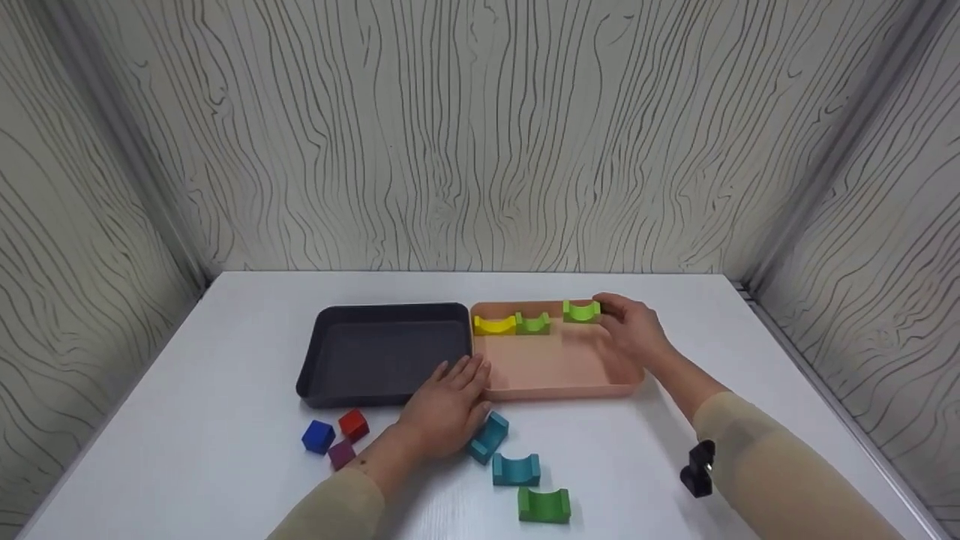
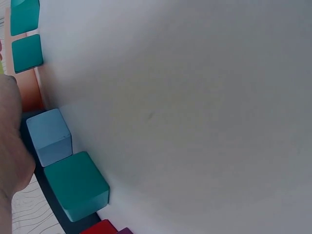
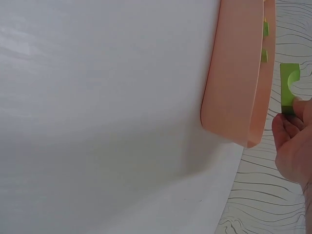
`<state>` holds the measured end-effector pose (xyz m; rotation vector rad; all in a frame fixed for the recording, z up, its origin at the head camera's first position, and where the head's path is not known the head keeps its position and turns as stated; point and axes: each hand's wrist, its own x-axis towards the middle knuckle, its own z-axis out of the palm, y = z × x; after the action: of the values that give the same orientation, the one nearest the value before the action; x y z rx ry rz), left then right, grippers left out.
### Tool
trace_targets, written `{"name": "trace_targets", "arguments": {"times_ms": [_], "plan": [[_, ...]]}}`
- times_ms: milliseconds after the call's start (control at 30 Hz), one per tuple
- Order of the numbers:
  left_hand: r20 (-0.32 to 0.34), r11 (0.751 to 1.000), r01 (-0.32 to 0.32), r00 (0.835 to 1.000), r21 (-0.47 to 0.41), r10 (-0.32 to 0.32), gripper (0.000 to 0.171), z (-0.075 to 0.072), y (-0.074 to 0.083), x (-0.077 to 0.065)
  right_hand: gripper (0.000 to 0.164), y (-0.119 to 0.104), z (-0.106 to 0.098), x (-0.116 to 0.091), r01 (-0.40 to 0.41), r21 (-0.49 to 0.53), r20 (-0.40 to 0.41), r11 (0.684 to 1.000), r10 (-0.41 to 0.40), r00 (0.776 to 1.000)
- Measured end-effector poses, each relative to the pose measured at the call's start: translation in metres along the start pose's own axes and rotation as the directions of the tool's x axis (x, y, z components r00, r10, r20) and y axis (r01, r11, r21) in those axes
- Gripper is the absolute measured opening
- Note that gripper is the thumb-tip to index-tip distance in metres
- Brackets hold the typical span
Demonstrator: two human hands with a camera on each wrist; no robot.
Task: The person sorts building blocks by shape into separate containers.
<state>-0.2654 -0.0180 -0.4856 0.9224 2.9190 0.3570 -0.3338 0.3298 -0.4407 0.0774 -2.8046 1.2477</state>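
Note:
My right hand [image 1: 634,326] pinches a lime-green block with a curved notch [image 1: 582,318] at its end, over the back right of the pink tray [image 1: 555,369]. In the right wrist view that notched block [image 3: 287,90] stands out from the fingertips above the tray rim. A yellow notched block [image 1: 495,328] and a green notched block [image 1: 533,328] sit side by side along the tray's back wall. My left hand [image 1: 446,409] lies with fingers extended across the meeting edges of the pink tray and the dark tray [image 1: 382,360]. A teal notched block [image 1: 490,438] is beside its thumb.
Nearer the front lie another teal notched block [image 1: 516,472] and a green one [image 1: 544,508]. Blue [image 1: 319,436], red [image 1: 353,425] and purple [image 1: 342,454] cubes are left of the left wrist. The left wrist view shows a light-blue block [image 2: 49,137] and a teal-green block [image 2: 78,187].

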Motion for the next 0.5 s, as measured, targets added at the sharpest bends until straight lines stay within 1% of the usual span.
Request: {"name": "trace_targets", "arguments": {"times_ms": [233, 500], "plan": [[-0.001, 1.0, -0.001, 1.0, -0.013, 0.001, 0.068, 0.001, -0.001, 0.0, 0.045, 0.0, 0.005, 0.008, -0.037, 0.005, 0.017, 0.999, 0.037, 0.999], [-0.013, 0.999, -0.026, 1.0, -0.019, 0.026, 0.066, -0.001, -0.001, -0.001, 0.046, 0.002, 0.008, 0.014, -0.031, -0.027, 0.035, 0.999, 0.032, 0.999]]}}
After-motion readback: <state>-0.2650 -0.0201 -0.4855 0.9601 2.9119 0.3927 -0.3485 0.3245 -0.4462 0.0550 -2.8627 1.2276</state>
